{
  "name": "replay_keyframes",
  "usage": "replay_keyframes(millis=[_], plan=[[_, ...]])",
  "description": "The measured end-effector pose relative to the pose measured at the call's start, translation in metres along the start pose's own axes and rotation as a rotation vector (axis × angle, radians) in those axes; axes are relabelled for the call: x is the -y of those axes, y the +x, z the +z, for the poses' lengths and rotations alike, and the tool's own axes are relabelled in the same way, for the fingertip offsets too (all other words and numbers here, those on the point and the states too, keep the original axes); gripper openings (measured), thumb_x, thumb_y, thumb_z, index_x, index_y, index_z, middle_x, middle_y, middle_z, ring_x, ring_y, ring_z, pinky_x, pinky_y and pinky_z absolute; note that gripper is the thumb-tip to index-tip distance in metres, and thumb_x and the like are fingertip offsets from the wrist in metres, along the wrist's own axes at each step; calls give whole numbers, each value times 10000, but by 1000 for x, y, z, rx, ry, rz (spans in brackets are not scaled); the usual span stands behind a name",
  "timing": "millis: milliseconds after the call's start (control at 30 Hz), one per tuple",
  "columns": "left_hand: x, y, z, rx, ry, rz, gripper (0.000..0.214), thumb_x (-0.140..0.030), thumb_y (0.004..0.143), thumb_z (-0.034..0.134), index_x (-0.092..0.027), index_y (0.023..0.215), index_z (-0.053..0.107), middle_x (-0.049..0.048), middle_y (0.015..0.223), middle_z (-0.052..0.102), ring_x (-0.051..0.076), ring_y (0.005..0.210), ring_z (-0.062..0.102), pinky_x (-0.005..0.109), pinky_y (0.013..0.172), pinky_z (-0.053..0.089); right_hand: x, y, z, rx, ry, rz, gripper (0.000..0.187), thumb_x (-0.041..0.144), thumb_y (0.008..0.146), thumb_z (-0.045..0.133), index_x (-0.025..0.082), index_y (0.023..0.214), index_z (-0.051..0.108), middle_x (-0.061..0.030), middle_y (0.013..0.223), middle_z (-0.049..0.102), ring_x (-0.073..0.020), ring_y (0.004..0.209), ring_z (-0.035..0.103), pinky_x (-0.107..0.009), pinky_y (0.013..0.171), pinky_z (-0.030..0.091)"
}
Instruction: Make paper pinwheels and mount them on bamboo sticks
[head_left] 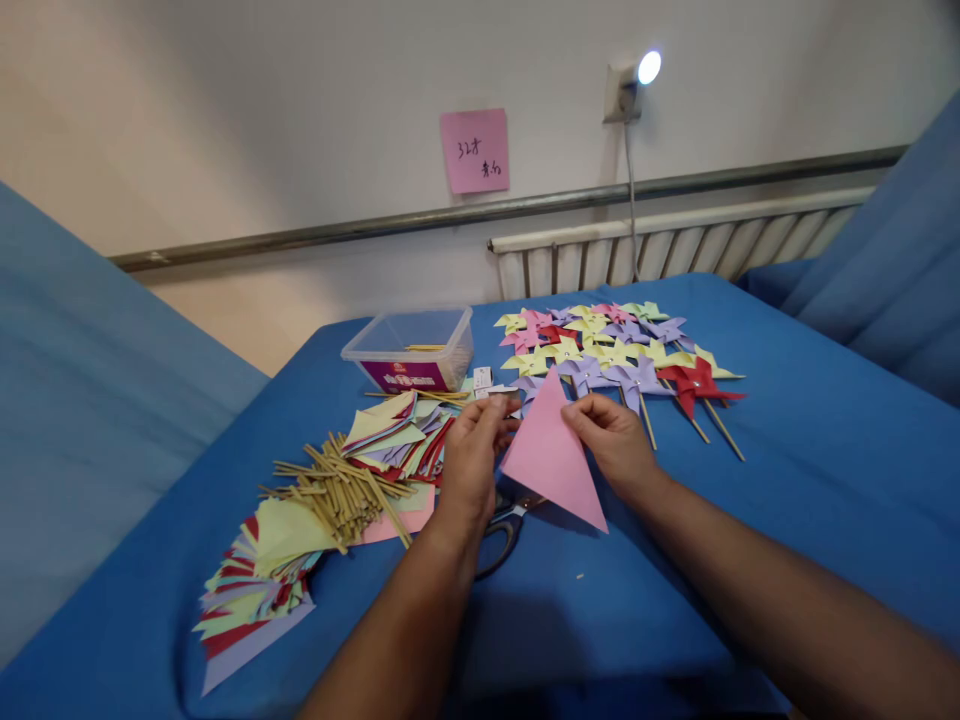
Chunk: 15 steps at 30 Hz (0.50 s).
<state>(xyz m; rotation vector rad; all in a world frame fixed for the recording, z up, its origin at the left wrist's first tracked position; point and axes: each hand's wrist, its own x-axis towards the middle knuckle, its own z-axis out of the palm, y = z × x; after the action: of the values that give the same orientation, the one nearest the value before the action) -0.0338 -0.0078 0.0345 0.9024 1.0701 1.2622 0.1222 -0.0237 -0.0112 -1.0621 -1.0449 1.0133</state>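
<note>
A pink paper folded into a triangle (551,455) is held above the blue table (787,450) between both hands. My left hand (474,455) pinches its left corner with curled fingers. My right hand (613,436) grips its right edge near the top. Under my left wrist lie scissors (504,527) with dark handles, partly hidden. Left of my hands sits a heap of wooden sticks (341,490) on stacks of coloured paper (259,580).
Finished paper pinwheels on sticks (615,355) lie in a group behind my hands. A clear plastic box (411,348) stands at the back left. A pink note (475,150) and a lamp (637,75) are on the wall, above a radiator (675,250).
</note>
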Motion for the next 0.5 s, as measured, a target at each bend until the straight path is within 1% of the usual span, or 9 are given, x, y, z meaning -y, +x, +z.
replay_keyframes(millis=[67, 133, 200, 233, 300, 367, 433, 500], plan=[[5, 0, 1, 78, 62, -42, 357, -418, 666, 755, -146, 875, 655, 42, 836, 682, 113, 671, 600, 230, 638, 456, -1, 6, -3, -98, 90, 25, 291, 447, 752, 704, 184, 694, 596, 50, 585, 487, -98, 532, 395, -240, 513, 317], [11, -1, 2, 170, 96, -83, 358, -400, 629, 786, -143, 845, 661, 31, 779, 670, 118, 660, 593, 233, 636, 459, -3, 11, -5, -165, 175, 36, 307, 460, 737, 717, 184, 698, 589, 57, 587, 481, -94, 526, 390, -238, 509, 321], [15, -2, 4, 215, 122, -93, 336, -389, 604, 800, -141, 778, 656, 19, 715, 650, 113, 623, 576, 235, 618, 456, -5, 16, -7, -204, 232, 28, 315, 468, 731, 723, 187, 702, 582, 65, 575, 463, -90, 516, 381, -236, 506, 323], [16, -3, 5, 217, 136, -84, 322, -387, 598, 801, -139, 737, 648, 13, 677, 635, 107, 595, 561, 232, 603, 450, -6, 18, -8, -212, 248, 21, 320, 470, 728, 725, 187, 701, 579, 68, 568, 456, -89, 511, 378, -236, 505, 326], [16, -3, 6, 194, 168, -46, 308, -388, 597, 795, -139, 663, 628, 0, 609, 602, 93, 544, 527, 225, 575, 434, -9, 21, -9, -203, 255, 12, 334, 482, 727, 723, 184, 695, 575, 65, 567, 463, -88, 507, 388, -236, 503, 338], [14, -1, 6, 147, 207, 6, 309, -393, 598, 788, -142, 619, 610, -9, 568, 580, 87, 519, 505, 219, 558, 418, -10, 23, -9, -189, 230, 4, 342, 505, 739, 703, 180, 754, 596, 42, 625, 527, -98, 535, 443, -238, 510, 369], [13, 1, 4, 78, 261, 71, 316, -403, 595, 781, -147, 594, 597, -16, 544, 566, 86, 507, 490, 213, 543, 396, -11, 22, -6, -175, 173, -21, 392, 523, 748, 684, 183, 931, 612, 0, 769, 609, -124, 625, 535, -253, 558, 432], [13, 3, 2, 14, 321, 135, 337, -424, 593, 773, -152, 563, 577, -25, 517, 544, 84, 490, 468, 210, 522, 365, -10, 17, -2, -130, 92, -65, 570, 517, 731, 702, 200, 1176, 539, -61, 1000, 642, -160, 761, 605, -296, 652, 496]])
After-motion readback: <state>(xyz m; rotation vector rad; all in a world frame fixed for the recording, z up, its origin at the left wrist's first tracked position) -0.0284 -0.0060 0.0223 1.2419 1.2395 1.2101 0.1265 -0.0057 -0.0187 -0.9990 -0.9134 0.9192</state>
